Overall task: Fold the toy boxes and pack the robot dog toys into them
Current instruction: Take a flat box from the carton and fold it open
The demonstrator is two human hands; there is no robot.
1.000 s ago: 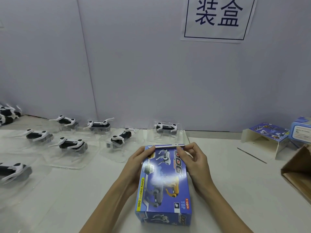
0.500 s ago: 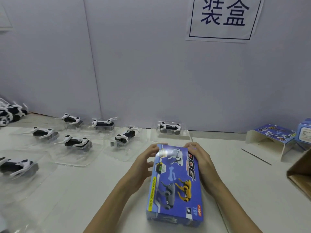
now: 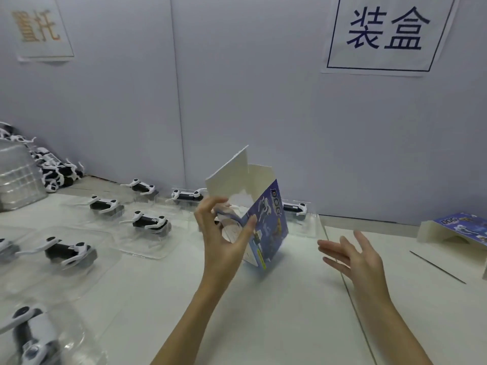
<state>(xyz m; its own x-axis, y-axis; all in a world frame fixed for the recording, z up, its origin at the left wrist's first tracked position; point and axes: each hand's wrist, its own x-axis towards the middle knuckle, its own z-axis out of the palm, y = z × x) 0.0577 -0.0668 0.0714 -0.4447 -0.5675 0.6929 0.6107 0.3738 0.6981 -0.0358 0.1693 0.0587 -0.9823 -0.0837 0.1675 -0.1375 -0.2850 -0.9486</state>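
toy box (image 3: pixel 266 227): a second ago it lay flat on the bench (image 3: pixel 290 312) under both hands, now it's tipped up on end, top flaps open, white insides showing
what that means: my guess is the far end got closed and it's being stood up so a dog can go in, nothing packed yet as far as i can see
left hand (image 3: pixel 224 233): grip is on the box's near edge, thumb on the blue printed face, fingers round the white side
right hand (image 3: pixel 353 256): let go, fingers spread wide, holding nothing, just beside the box
box look: blue, "dog" lettering, thin glossy card, tilted not plumb
robot dog toys (image 3: pixel 150 222): sitting in clear trays, left half of the bench
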